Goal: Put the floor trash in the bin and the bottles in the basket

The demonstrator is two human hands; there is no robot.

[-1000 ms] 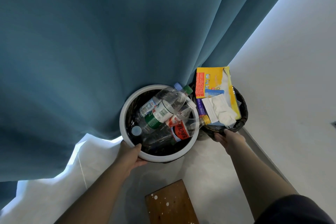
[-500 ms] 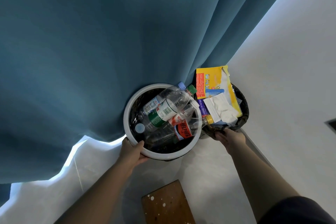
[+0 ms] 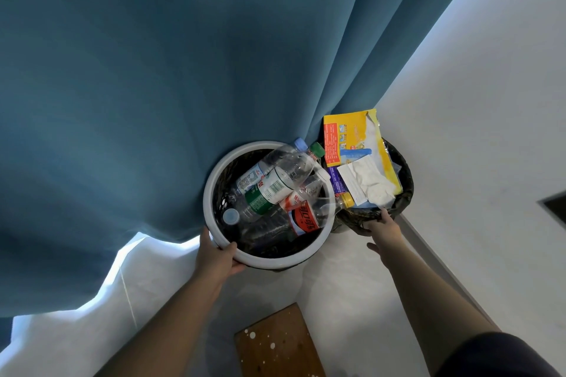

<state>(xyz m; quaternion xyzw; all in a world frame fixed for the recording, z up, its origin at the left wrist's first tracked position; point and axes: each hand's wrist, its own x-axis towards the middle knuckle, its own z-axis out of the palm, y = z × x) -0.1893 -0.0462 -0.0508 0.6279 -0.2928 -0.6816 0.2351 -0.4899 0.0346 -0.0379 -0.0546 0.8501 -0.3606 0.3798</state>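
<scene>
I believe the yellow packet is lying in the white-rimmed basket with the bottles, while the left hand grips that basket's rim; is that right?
Not quite: the head view shows the yellow packet in the black bin, not in the white-rimmed basket with the bottles. The left hand does grip that basket's rim.

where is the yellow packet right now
In the head view, right of centre, the yellow packet sticks up out of the dark bin by the blue curtain, with the white-rimmed basket just to its left.
</scene>
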